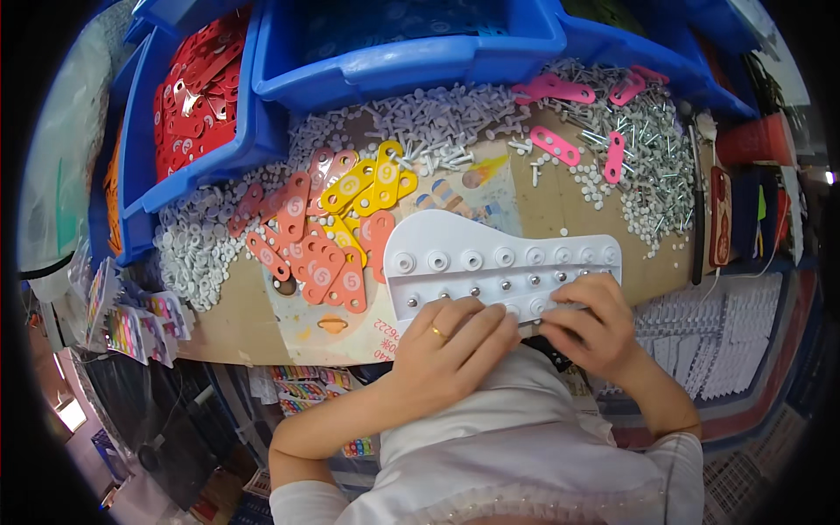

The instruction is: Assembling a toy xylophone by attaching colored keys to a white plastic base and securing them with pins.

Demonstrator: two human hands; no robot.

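A white tray (451,230) lies at the near edge of the surface (219,337); the left hand (459,341) and right hand (591,325) curl over its near side (whether gripping anything, I cannot tell).

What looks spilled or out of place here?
Pink strips lie strewn at odd angles around loose silver pins, right. White pegs heap on the tabletop outside the blue bins: looks spilled, possibly deliberate. White holder at left hand and right hand: no visible damage.

Strips (317,269) lie left of the tray (437,231), bins (394,68) behind.
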